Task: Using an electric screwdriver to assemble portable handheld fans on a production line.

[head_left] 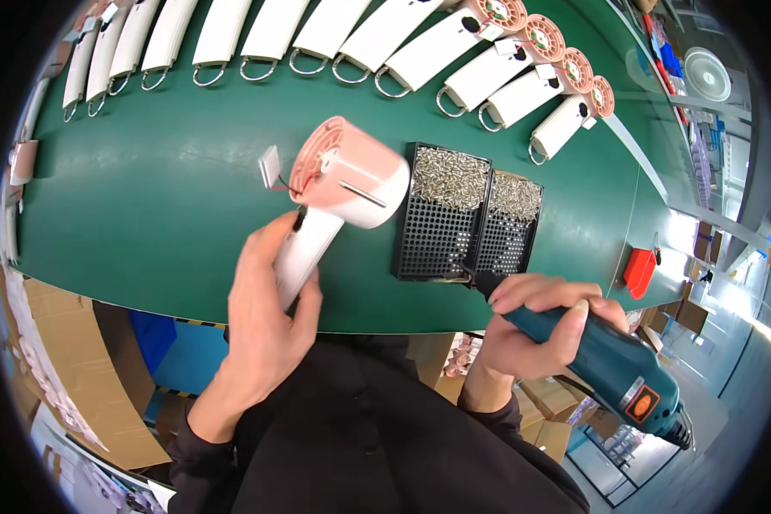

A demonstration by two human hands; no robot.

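Your right hand [535, 330] is closed around a teal electric screwdriver [604, 360], which carries an orange label patch near its rear end; its tip rests at the near edge of two black screw trays [441, 248], their far halves filled with silvery screws; your left hand [270, 300] is wrapped around the white handle of a small fan [338, 197] with a pink round head, held tilted above the green table [146, 206], left of the trays; a small white square piece [270, 165] hangs on thin wires beside the head; a row of finished fans [488, 73] lines the far edge; a red box [639, 272] sits far right; brown cartons [77, 377] stand below the table's near edge.
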